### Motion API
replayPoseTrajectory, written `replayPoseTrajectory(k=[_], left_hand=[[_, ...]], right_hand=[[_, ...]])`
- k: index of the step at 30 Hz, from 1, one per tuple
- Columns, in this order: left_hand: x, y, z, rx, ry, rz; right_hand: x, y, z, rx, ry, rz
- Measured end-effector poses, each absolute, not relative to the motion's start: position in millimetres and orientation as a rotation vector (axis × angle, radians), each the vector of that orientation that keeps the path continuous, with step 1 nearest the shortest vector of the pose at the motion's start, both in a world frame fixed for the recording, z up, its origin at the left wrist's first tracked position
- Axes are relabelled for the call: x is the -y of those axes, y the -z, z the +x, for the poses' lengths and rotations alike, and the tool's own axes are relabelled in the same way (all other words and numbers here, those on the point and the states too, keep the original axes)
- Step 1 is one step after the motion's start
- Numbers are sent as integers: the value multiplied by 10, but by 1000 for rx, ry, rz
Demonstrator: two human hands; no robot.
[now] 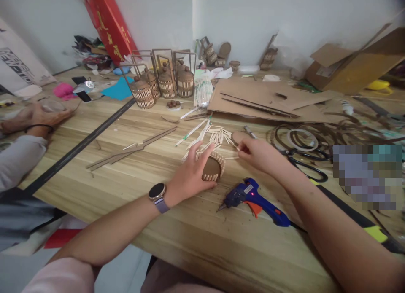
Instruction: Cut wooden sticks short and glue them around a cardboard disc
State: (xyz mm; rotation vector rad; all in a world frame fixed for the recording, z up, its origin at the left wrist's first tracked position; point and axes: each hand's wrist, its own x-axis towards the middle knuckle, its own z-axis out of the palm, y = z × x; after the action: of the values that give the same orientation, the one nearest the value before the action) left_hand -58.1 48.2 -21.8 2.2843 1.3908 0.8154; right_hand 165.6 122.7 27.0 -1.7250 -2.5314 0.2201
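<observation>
My left hand point(190, 173) curves around a round brown base point(211, 168) rimmed with short upright wooden sticks, its thumb and fingers on opposite sides. My right hand point(253, 151) is closed in a pinch to the right of the base, low over the table; what its fingertips hold is too small to make out. Just beyond them lies a brown disc point(239, 137). Behind the base is a loose pile of short wooden sticks point(220, 135). A blue glue gun point(253, 198) lies in front of my right hand, its nozzle pointing left and a red light lit.
Several small birdcage-like lanterns point(166, 82) stand at the back beside brown beads point(173, 104). Flat cardboard point(253, 97) lies behind. Black scissors point(308, 168), a tape roll point(302, 140) and coiled brown strips crowd the right. Another person's hands point(41, 116) are at the left.
</observation>
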Motion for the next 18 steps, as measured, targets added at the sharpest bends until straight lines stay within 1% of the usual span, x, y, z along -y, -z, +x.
replayPoseTrajectory(k=[2, 5, 7, 9, 12, 18], left_hand=[[-485, 210, -582, -1400, -801, 2279], [-487, 198, -578, -1414, -783, 2273], [-488, 197, -573, -1412, -787, 2268], [-489, 202, -570, -1407, -801, 2267], [-496, 217, -572, -1410, -800, 2264], [-509, 222, -585, -1384, -809, 2280]], right_hand=[[-1150, -420, 1714, 2506, -310, -1610], [-991, -627, 1730, 2464, -695, -1306], [-896, -691, 1687, 2516, -875, -1166], [-844, -672, 1623, 2597, -885, -1011], [-855, -535, 1543, 2618, -763, -807], [-932, -327, 1475, 2626, -642, -775]])
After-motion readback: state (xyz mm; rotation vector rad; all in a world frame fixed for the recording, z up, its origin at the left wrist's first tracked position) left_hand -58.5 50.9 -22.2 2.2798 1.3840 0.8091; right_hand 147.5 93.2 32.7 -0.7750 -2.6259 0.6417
